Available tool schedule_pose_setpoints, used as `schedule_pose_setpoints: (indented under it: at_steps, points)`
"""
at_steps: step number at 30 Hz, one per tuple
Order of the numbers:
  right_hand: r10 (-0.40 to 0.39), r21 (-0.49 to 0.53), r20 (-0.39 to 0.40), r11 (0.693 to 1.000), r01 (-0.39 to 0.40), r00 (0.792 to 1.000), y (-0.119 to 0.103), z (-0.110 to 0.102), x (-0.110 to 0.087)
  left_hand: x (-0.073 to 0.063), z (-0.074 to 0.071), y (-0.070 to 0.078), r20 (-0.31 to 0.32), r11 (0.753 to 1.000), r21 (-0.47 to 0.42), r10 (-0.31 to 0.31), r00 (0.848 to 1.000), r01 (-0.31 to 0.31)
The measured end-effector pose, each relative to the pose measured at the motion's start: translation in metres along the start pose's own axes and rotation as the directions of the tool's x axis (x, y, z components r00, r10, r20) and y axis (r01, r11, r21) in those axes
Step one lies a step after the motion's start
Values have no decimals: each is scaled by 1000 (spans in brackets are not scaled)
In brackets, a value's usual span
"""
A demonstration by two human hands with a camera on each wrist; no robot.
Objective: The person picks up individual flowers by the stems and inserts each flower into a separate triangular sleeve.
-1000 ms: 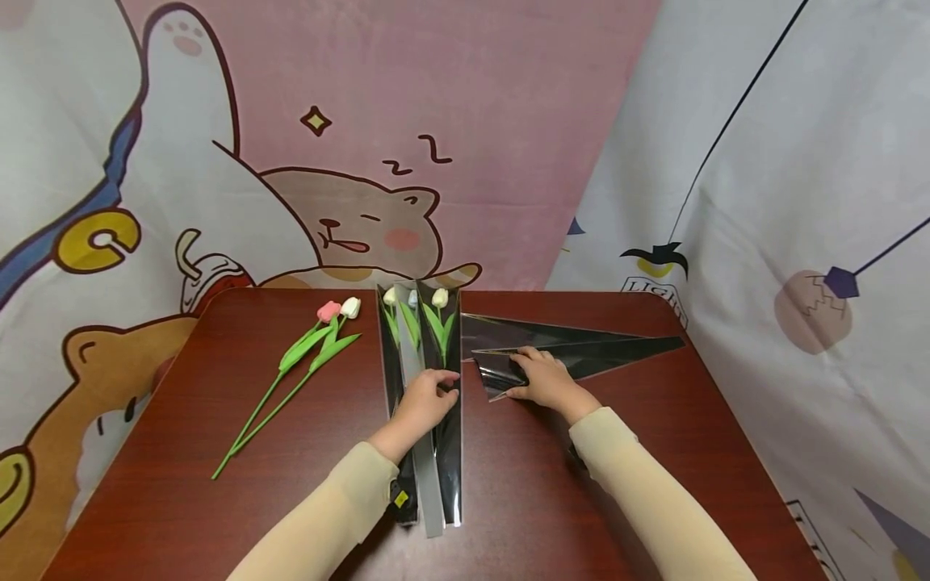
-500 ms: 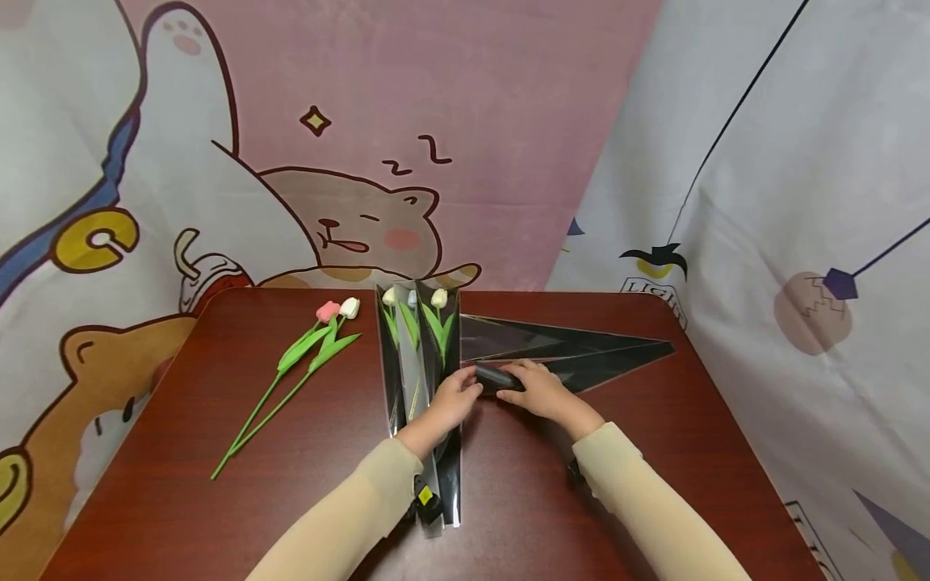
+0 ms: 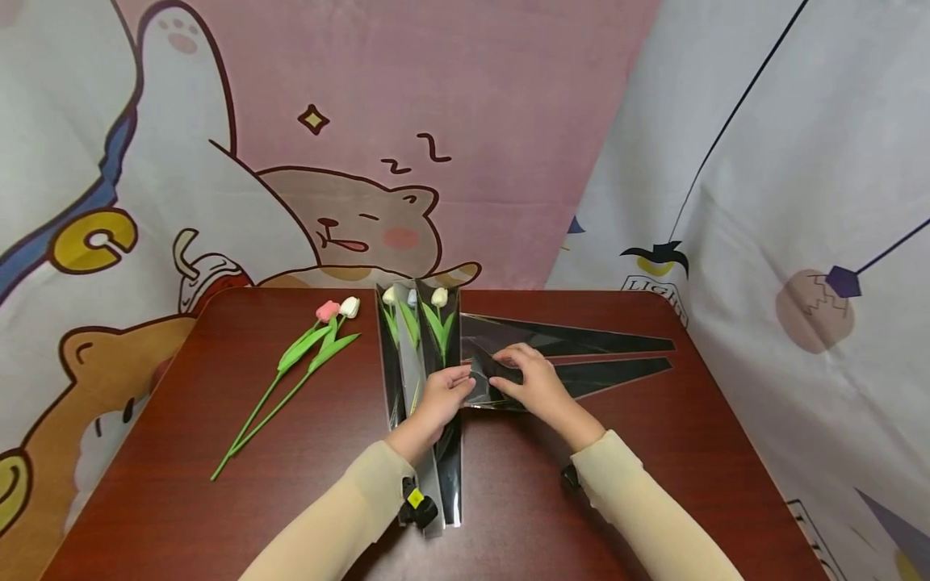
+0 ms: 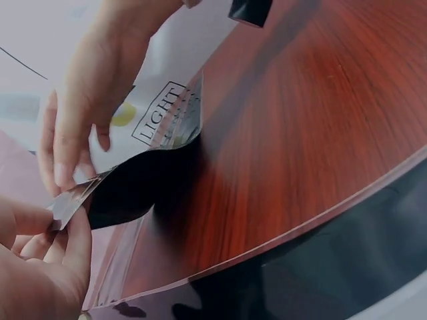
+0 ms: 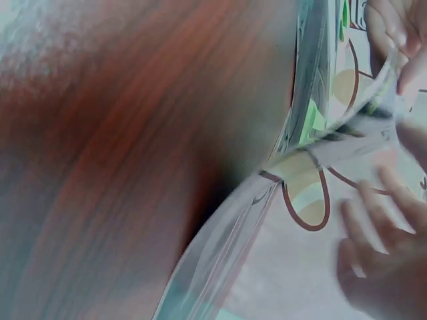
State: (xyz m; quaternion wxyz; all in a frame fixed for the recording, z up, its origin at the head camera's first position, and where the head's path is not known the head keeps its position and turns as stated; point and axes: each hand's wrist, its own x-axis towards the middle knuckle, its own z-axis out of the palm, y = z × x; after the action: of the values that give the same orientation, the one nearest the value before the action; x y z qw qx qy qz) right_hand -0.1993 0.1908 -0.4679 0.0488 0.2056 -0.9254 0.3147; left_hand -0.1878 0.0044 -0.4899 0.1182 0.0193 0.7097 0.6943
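Note:
A dark see-through flower sleeve [image 3: 617, 376] lies with its narrow end to the right, its wide mouth lifted and bowed between my hands. My left hand [image 3: 440, 397] pinches the corner of that mouth between thumb and fingers, as the left wrist view shows. Over the same edge reaches my right hand [image 3: 541, 387], its fingers [image 4: 70, 143] loosely extended along the film. In the right wrist view this hand [image 5: 383, 267] is blurred, fingers spread beside the sleeve edge. A second dark sleeve [image 3: 581, 336] lies just behind.
Under my left hand, dark sleeves [image 3: 453, 476] with pale tulips [image 3: 439, 298] in them stand lengthwise on the brown table [image 3: 174, 403]. Further left lie a pink tulip [image 3: 328, 311] and a white tulip [image 3: 350, 307] with crossed stems. A printed cloth [image 3: 508, 161] hangs behind.
My left hand has moved right from the wrapped tulips and taken the sleeve's corner. My right hand has loosened from the folded film. The narrow ends of the two sleeves have spread apart.

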Motion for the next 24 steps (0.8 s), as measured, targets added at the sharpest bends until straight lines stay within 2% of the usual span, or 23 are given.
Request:
schedule_pose_setpoints:
  at_steps: [2,5,9,15,19,24]
  points:
    - [-79,37,-100,996,83,992,-3,1,1,-2,-2,2,18,1000,-9,1,1000,-1]
    - [-143,2,-151,989,145,978,-7,3,1,-4,-6,4,47,999,-28,-18,999,19]
    - [-149,-69,-151,988,140,977,-8,10,-1,-8,-9,5,83,998,-41,-49,995,53]
    - [-184,-91,-204,981,169,961,-9,18,-2,-12,-13,4,117,991,-86,-92,989,103]
    - [-214,-102,-240,975,195,947,-9,20,-1,-14,-14,5,116,988,-117,-90,989,104]
    - [-220,-94,-267,975,202,938,-11,19,-2,-17,-13,9,79,982,-160,-86,993,98]
